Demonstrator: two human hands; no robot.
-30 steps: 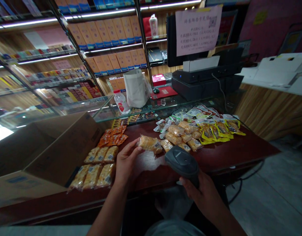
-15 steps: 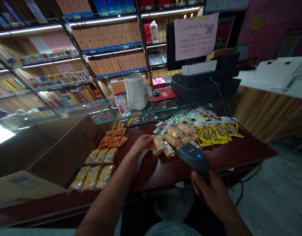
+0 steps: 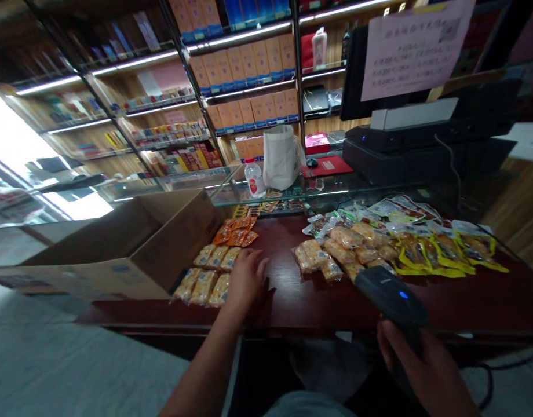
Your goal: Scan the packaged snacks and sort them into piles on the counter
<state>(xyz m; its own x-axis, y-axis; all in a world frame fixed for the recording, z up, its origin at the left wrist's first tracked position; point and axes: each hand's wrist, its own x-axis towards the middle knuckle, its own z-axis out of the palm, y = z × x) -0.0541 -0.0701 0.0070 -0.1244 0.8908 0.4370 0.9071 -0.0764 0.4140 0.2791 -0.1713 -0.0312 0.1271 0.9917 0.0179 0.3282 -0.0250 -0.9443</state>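
My right hand (image 3: pixel 429 362) is wrapped round the handle of a dark barcode scanner (image 3: pixel 390 292) with a lit blue light. The scanner's head points at a pile of clear-wrapped golden snack packs (image 3: pixel 349 243) on the dark red table. My left hand (image 3: pixel 248 275) is over the table at the right edge of two rows of similar wrapped snack packs (image 3: pixel 204 286). Its fingers are apart and nothing shows in them; whether it touches the packs I cannot tell. Small orange packets (image 3: pixel 236 231) lie just behind those rows.
An open cardboard box (image 3: pixel 153 260) stands left of the rows. Yellow-edged snack packs (image 3: pixel 435 249) and silvery packets (image 3: pixel 331 221) lie around the pile. Behind is a glass counter with a bottle (image 3: pixel 254 178), a white bag (image 3: pixel 280 159) and a cash register (image 3: pixel 423 156).
My left hand has left the pile and moved left to the rows of packs. The scanner stays in my right hand. The view has turned left.
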